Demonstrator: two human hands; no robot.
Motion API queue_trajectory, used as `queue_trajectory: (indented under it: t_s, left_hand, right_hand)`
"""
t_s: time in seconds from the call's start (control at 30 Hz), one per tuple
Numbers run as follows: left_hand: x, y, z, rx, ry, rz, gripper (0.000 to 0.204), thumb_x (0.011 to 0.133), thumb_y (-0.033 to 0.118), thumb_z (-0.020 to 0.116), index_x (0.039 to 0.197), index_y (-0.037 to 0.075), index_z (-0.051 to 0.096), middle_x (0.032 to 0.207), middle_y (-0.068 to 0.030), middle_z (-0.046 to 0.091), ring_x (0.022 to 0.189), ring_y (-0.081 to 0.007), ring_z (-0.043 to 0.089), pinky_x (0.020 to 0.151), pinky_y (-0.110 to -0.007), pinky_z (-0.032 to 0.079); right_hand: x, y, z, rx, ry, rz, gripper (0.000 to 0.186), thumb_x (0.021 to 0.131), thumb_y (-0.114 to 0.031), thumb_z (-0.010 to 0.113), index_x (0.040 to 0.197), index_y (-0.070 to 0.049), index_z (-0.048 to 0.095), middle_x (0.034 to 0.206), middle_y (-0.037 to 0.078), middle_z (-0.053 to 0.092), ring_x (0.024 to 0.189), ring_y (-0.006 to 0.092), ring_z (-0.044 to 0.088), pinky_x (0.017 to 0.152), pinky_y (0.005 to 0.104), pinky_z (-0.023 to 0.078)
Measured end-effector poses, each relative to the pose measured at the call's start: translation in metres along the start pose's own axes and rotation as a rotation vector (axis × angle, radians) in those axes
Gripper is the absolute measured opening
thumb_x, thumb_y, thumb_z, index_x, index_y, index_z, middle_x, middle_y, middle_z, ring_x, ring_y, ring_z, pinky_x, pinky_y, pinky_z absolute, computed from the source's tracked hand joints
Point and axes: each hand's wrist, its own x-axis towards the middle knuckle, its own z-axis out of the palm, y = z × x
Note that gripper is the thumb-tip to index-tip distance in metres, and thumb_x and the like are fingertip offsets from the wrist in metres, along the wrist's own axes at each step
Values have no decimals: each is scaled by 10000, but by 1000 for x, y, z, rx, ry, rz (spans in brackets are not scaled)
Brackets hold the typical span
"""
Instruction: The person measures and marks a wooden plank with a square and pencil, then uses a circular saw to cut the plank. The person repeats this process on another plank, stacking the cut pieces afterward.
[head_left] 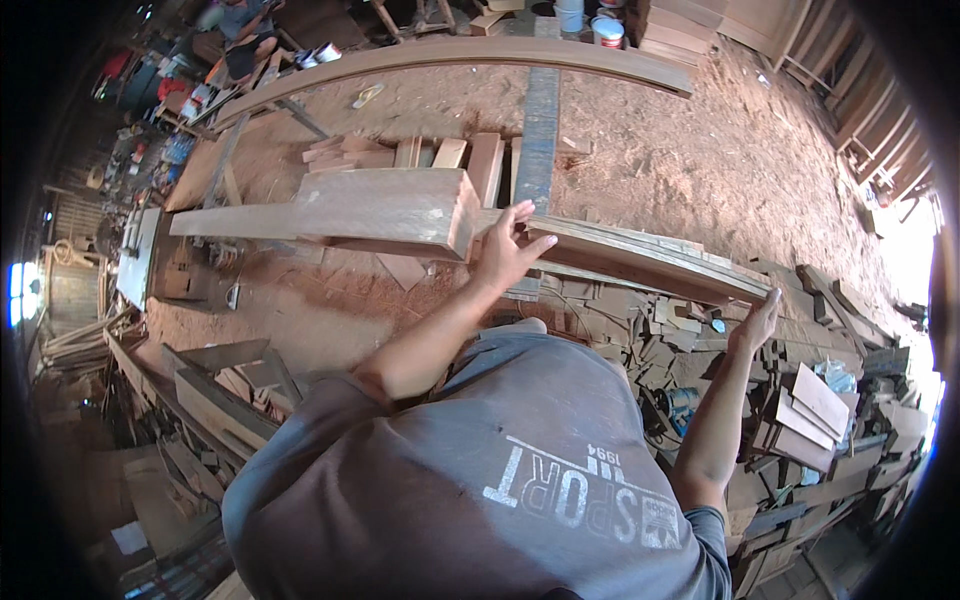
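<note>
Both my hands are on a long bundle of wooden boards (pixel 640 255) running to the right. My left hand (pixel 505 255) grips its left end, thumb and fingers bent over the edge. My right hand (pixel 757 320) holds the far right end, its fingers at the edge. Just left of my left hand lies a thick pale wooden block (pixel 375 205), with a long narrow plank (pixel 225 220) extending leftward. A worn dark beam (pixel 537 130) runs crosswise behind the boards.
A long plank (pixel 440 55) spans the back, near buckets (pixel 607 32). Short wood pieces (pixel 485 155) lie behind the block. A seated person (pixel 240 40) is at upper left. Scrap wood (pixel 810 420) piles at right, more boards (pixel 220 400) at lower left. Sawdust covers the floor (pixel 660 150).
</note>
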Motion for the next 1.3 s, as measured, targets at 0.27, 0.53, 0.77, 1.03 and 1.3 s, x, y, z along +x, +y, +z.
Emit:
queue_trajectory:
  t_s: [0.27, 0.53, 0.77, 1.03, 1.3]
  left_hand:
    - [-32, -23, 26, 61, 188, 151, 597, 1057, 236, 737, 1588, 21, 568, 1037, -207, 705, 950, -341, 680, 844, -457, 562]
    - [-31, -13, 11, 226, 182, 176, 520, 1043, 316, 772, 1440, -10, 689, 1019, -217, 750, 925, -374, 735, 806, -440, 603]
    - [-18, -28, 9, -335, 169, -112, 462, 1154, 390, 604, 1409, 28, 735, 1235, -160, 782, 1019, -159, 729, 840, -345, 617]
    - [-24, -13, 5, -97, 132, 91, 522, 964, 207, 876, 1420, 31, 694, 1220, -129, 786, 1082, -177, 773, 942, -343, 657]
    - [-5, -19, -21, 18, -14, 169, 470, 903, 209, 917, 1297, 16, 752, 1178, -168, 808, 1019, -220, 804, 892, -352, 645]
  right_hand:
    - [-6, -5, 5, 10, 31, 0, 740, 1140, -480, 592, 1643, 47, 458, 1670, 193, 506, 1550, 297, 478, 1298, 408, 360]
    - [10, 3, -4, -48, -59, -11, 672, 1126, -518, 621, 1511, 32, 590, 1451, 104, 637, 1306, 208, 604, 1142, 362, 466]
    - [13, 4, -1, -164, -51, -53, 694, 1124, -519, 622, 1560, 19, 566, 1552, 119, 612, 1354, 206, 598, 1148, 355, 468]
    - [17, -4, -1, -348, 3, -154, 743, 1069, -559, 686, 1509, 32, 587, 1426, 177, 655, 1376, 296, 586, 1195, 428, 447]
    - [-77, -85, 89, -1120, -1111, -1123, 636, 888, -250, 872, 1463, -91, 650, 1445, 172, 674, 1391, 385, 585, 1207, 524, 417]
